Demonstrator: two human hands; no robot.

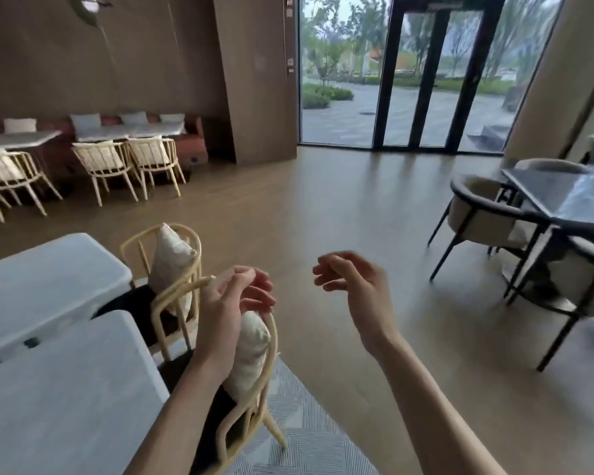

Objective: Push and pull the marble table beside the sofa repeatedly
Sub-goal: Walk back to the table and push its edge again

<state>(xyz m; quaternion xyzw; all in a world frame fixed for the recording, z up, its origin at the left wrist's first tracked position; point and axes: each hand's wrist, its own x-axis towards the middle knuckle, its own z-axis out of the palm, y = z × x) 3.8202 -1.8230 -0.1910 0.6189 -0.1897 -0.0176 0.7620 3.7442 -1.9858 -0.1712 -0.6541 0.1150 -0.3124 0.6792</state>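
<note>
Both hands raised mid-air, empty; left hand (pixel 230 303) fingers loosely curled, hovering in front of a cane chair (pixel 254 382) with a white cushion (pixel 251 351), contact unclear; right hand (pixel 354 289) half-spread, over bare floor (pixel 323 207); marble table (pixel 66 399) sits lower left, beside the chair, untouched; second tabletop (pixel 42 286) behind it.

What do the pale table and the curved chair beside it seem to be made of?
The near table looks like white marble or a stone-look slab: faint grey veining and a soft sheen. The chair looks like bent rattan or pale wood: thin, rounded, cream rods curved into its frame. Neither material is certain.
</note>
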